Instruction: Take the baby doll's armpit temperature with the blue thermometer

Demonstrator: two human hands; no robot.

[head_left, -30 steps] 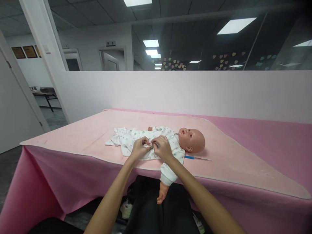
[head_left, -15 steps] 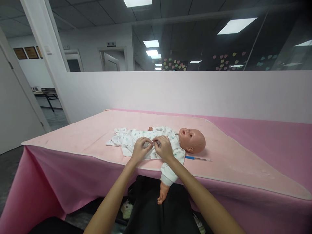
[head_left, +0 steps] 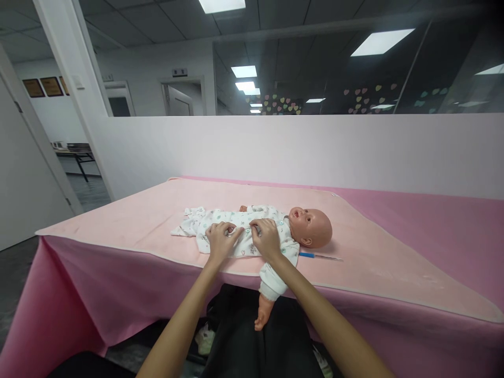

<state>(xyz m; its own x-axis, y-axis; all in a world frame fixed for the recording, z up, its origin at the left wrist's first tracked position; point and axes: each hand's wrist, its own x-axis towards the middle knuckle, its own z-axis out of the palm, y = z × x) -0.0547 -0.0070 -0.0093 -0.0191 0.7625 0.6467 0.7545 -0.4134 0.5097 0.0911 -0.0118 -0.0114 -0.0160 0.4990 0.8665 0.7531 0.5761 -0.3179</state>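
- My one head camera looked forward and slightly down from the near edge of the table [head_left: 413,220].
- It sat close above the doll [head_left: 252,233], facing the far partition [head_left: 354,152].

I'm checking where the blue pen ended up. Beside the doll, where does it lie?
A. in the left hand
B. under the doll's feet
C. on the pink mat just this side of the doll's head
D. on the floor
C: the pen lies on the mat just below the doll's head, clear of both hands.
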